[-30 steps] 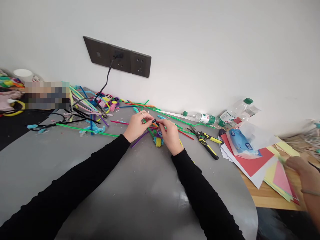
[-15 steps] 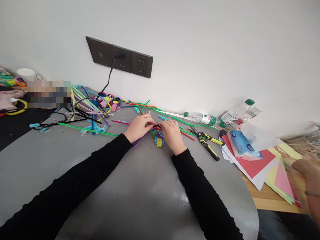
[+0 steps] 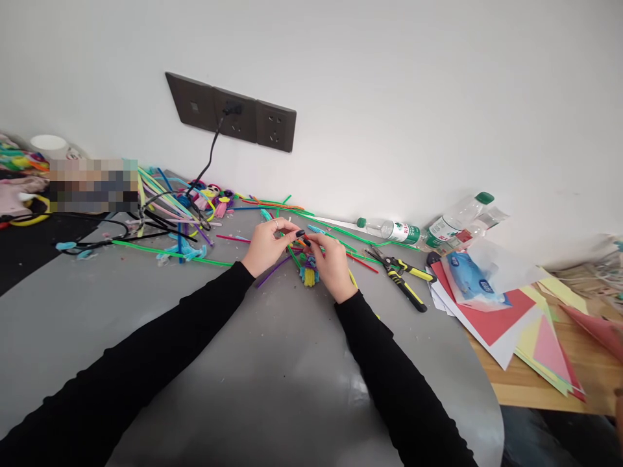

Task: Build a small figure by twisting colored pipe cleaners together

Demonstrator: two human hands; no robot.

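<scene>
My left hand (image 3: 268, 246) and my right hand (image 3: 333, 261) meet over the grey table, fingertips pinched together. A short orange-red pipe cleaner (image 3: 305, 240) shows between them, mostly covered by the fingers. Just below lies a small blue and yellow fuzzy pipe-cleaner piece (image 3: 309, 275), partly behind my right hand. A purple pipe cleaner (image 3: 272, 271) sticks out under my left hand, and a red one (image 3: 364, 263) lies to the right of my right hand. Close by on the right rest pliers (image 3: 400, 279) with black and yellow handles, their jaws pointing toward the wall.
Plastic bottles (image 3: 400, 231) lean or lie along the wall. At right are a tissue pack (image 3: 470, 280) and coloured paper (image 3: 511, 318). Pipe cleaners (image 3: 165, 194) and small dolls (image 3: 211, 192) lie at left. A black cord (image 3: 212, 152) hangs from the socket panel (image 3: 238, 113).
My fingers have shifted slightly and my left fingertips sit a bit higher. Another person's hand at the far right has mostly left view, and a red sheet there is lifted.
</scene>
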